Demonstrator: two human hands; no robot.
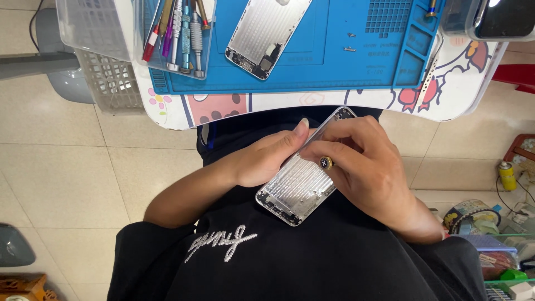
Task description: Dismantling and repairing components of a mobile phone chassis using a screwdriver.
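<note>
Blue work mat lies on a cartoon-printed table. Second silver phone housing rests on the mat, two small screws beside it. Clear tray of screwdrivers at mat's left edge. White mesh basket further left. Beige tile floor.

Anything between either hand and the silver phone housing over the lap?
Nothing visible. The left hand grips the silver phone housing at its left edge, and the right hand, with a ring, rests its fingers directly on its inner face.
</note>
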